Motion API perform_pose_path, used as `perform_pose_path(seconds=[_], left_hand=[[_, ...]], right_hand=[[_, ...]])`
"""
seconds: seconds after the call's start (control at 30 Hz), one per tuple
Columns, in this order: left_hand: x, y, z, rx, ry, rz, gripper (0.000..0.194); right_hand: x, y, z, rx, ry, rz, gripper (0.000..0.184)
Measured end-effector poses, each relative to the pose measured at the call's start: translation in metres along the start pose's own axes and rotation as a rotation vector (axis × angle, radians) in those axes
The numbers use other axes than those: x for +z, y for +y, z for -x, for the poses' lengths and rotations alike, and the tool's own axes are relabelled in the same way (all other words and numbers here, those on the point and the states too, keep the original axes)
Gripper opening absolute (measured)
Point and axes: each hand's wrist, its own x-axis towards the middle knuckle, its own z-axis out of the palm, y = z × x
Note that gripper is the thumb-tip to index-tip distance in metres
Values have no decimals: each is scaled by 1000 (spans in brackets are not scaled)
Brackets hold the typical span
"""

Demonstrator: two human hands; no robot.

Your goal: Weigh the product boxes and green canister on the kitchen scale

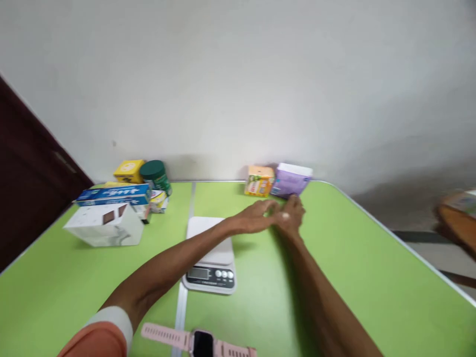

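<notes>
Both my arms reach forward over a green table (pixel 353 277). My left hand (pixel 256 216) and my right hand (pixel 290 214) meet just in front of a purple packet (pixel 290 180), their fingers touching each other. The right hand's fingertips reach the packet's lower edge. Whether either hand grips anything I cannot tell; the picture is blurred. An orange carton (pixel 259 180) stands just left of the purple packet. A white kitchen scale (pixel 211 258) lies under my left forearm.
At the back left are a white box (pixel 106 225), a blue box (pixel 113 195), a yellow box (pixel 128 171) and a green jar (pixel 155 176). A pink watch (pixel 199 342) lies at the near edge. A wall runs behind the table.
</notes>
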Motion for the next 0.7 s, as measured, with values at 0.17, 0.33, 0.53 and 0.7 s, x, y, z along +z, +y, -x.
perform_pose_path(seconds=[0.17,0.33,0.53,0.7], left_hand=[[-25,-22,148,37,295,38,65],[-66,-72,283,61,1194,-371,58],[-126,-135,354,-152,1716,-389,89],[-135,-158,354,-272,1574,-36,88]], right_hand=[[-2,6,0,65,-65,184,72],[-27,7,35,47,-124,56,76],[-57,-111,127,-75,-132,-347,66],[-11,-227,227,-278,-651,-663,63]])
